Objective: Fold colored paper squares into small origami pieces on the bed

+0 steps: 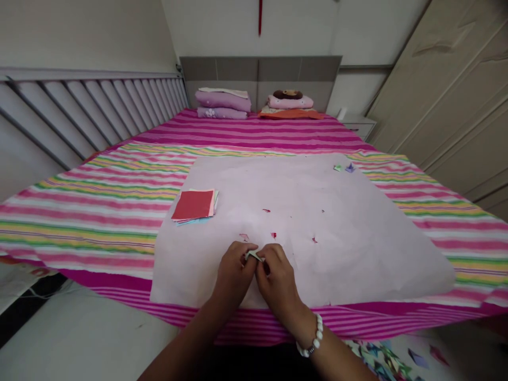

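My left hand [232, 275] and my right hand [278, 280] meet over the near part of a large white sheet [337, 233] spread on the bed. Both pinch a small pale green folded paper piece [253, 256] between their fingertips. My right wrist wears a white bead bracelet [313, 338]. A stack of coloured paper squares [194, 205], red on top, lies to the left on the sheet's edge. Tiny red paper scraps [273, 235] lie just beyond my hands.
Two small folded paper shapes [344, 168] sit at the sheet's far right. The striped bedspread [99, 211] covers the bed, with pillows [224, 103] at the headboard. A railing [99, 106] runs on the left, a wardrobe [448, 95] on the right. More coloured folded papers [381, 360] lie bottom right.
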A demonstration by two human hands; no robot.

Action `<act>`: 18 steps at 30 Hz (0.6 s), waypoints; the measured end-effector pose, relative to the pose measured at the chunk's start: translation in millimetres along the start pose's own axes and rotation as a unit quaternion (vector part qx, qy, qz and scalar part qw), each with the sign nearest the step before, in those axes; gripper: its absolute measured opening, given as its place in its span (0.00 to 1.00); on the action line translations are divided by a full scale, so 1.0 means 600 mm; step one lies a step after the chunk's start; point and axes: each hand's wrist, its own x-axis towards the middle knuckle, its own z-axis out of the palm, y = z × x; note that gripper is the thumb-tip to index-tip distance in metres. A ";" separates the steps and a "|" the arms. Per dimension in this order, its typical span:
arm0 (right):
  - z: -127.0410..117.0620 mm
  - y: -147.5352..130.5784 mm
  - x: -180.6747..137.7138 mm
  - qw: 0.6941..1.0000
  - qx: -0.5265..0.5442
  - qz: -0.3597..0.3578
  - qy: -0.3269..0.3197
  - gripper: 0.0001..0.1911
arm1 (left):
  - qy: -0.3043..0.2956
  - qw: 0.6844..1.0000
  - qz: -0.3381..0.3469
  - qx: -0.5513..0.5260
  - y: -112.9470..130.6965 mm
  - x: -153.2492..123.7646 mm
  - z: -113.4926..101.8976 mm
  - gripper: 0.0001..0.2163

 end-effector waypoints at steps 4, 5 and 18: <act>0.001 0.002 0.002 1.000 0.026 -0.015 0.004 0.15 | -0.015 0.999 0.024 -0.019 0.003 0.001 -0.002 0.11; 0.000 0.002 0.004 0.999 0.032 -0.016 0.004 0.16 | -0.023 0.999 0.015 -0.029 0.006 0.000 -0.003 0.11; -0.018 -0.010 0.016 0.991 0.085 0.102 0.012 0.09 | -0.056 0.987 -0.117 -0.090 0.026 -0.005 -0.013 0.15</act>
